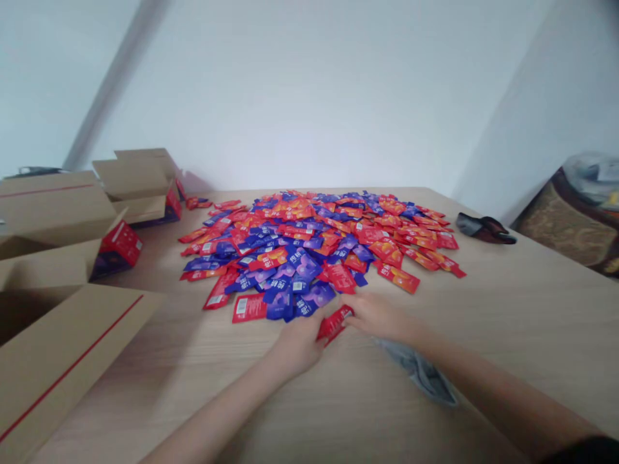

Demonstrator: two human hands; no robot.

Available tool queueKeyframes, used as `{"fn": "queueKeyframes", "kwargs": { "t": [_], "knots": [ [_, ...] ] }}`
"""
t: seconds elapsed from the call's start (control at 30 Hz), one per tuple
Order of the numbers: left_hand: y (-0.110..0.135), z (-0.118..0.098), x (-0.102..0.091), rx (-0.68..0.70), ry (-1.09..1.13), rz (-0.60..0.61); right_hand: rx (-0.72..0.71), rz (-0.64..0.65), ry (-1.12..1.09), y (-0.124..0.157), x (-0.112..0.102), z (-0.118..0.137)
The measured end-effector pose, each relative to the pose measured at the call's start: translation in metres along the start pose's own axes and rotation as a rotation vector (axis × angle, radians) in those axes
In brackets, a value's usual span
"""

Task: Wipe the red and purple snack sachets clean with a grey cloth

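Note:
A red sachet (334,324) with small white print is stretched between my two hands, just in front of a heap of sachets. My left hand (302,341) is closed on its left end. At the upper right end, my right hand (370,316) pinches the same sachet. Close beyond the fingers lie purple sachets (314,298) and a red sachet (340,277) at the near edge of the heap (309,225). To the left of these, another red sachet (249,308) shows its barcode side.
Open cardboard boxes (87,309) stand along the left side of the wooden table (203,374). A grey-blue cloth or plastic piece (420,374) lies under my right forearm. A dark object (486,229) rests near the right edge. A patterned chair (565,225) stands beyond it.

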State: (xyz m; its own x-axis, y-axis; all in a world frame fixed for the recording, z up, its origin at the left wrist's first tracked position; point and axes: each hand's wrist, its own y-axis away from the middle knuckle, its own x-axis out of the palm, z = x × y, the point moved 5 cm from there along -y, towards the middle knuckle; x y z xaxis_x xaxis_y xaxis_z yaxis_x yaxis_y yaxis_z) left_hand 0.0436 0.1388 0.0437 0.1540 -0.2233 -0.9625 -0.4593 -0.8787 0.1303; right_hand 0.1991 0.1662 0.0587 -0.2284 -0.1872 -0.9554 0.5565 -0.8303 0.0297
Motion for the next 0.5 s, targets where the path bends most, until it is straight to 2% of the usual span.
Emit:
{"fn": "queueKeyframes", "kwargs": {
  "t": [0.07,0.13,0.23,0.33,0.4,0.5],
  "knots": [
    [-0.024,0.017,-0.028,-0.044,-0.069,-0.09,0.001,-0.113,0.036,-0.031,-0.023,-0.009],
    [-0.058,0.038,-0.063,-0.065,-0.132,-0.182,-0.013,-0.236,0.084,-0.069,-0.052,-0.02],
    [-0.122,0.074,-0.119,-0.107,-0.205,-0.317,-0.003,-0.409,0.117,-0.137,-0.094,-0.038],
    [-0.187,0.112,-0.162,-0.166,-0.25,-0.425,0.005,-0.495,0.087,-0.207,-0.121,-0.056],
    [-0.224,0.134,-0.176,-0.182,-0.263,-0.471,-0.01,-0.519,0.048,-0.247,-0.129,-0.067],
    [-0.268,0.16,-0.169,-0.169,-0.266,-0.481,-0.078,-0.482,-0.037,-0.29,-0.125,-0.081]
  ]
}}
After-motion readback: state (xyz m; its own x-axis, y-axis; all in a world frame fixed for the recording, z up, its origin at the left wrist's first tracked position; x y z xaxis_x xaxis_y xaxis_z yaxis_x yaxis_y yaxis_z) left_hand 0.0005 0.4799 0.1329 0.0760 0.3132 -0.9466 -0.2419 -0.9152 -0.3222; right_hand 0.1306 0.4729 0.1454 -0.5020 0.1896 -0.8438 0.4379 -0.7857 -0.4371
